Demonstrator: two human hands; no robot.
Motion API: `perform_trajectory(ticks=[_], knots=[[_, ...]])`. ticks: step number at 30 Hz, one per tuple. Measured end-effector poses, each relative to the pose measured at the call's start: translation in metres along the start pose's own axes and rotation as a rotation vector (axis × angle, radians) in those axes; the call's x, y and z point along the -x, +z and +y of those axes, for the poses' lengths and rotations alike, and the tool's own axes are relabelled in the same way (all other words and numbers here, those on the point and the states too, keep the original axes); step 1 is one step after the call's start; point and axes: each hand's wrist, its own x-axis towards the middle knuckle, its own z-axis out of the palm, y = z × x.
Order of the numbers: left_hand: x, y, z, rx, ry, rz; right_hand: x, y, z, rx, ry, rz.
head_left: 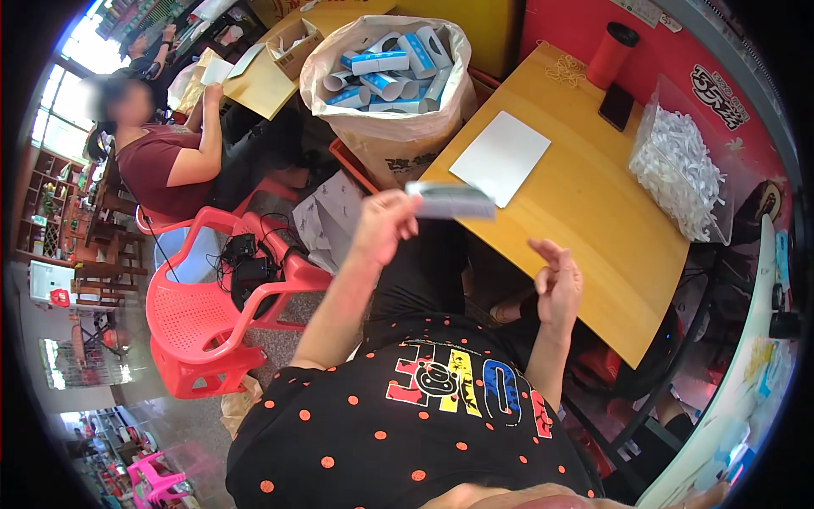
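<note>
My left hand (386, 222) pinches one end of a curled paper sleeve (454, 202), grey and smeared by motion, above the near left edge of the wooden table (585, 225). To its right, my right hand (557, 284) hovers over the table's front edge, fingers partly bent and apart, with nothing seen between them. A stack of white sheets (500, 157) lies flat on the table just beyond the sleeve. Left of the table stands a large white sack (386, 140), its top filled with several blue and white rolled paper sleeves (381, 62).
On the table are a clear bag of white strips (682, 178), a black phone (616, 105), a red tumbler (610, 58) and tan rubber bands (565, 70). A red plastic chair (199, 297) holds black cables at left. Another person (165, 161) sits by a second table.
</note>
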Motion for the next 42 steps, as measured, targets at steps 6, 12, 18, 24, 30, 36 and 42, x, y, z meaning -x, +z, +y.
perform_trajectory(ticks=[6,12,18,24,30,36,42], knots=[[-0.080,-0.012,0.087,0.170,0.334,0.156,0.006,0.003,-0.004,0.132,-0.054,0.065],[-0.067,-0.004,0.050,-0.499,0.500,0.309,0.004,0.023,0.004,0.650,-0.152,-0.025],[-0.005,-0.004,-0.058,-0.570,0.418,0.227,-0.055,0.039,0.007,1.296,-0.571,-0.207],[0.044,-0.020,-0.135,-1.499,0.411,0.146,-0.122,0.044,0.007,1.615,-0.604,-0.417],[0.037,-0.028,-0.142,-1.340,0.440,0.130,-0.120,0.046,-0.005,1.662,-0.476,-0.485],[0.036,-0.025,-0.142,-1.372,0.432,0.113,-0.128,0.050,-0.007,1.750,-0.437,-0.537],[0.026,-0.022,-0.109,-1.114,0.238,0.002,-0.145,0.036,-0.008,1.783,-0.425,-0.470]])
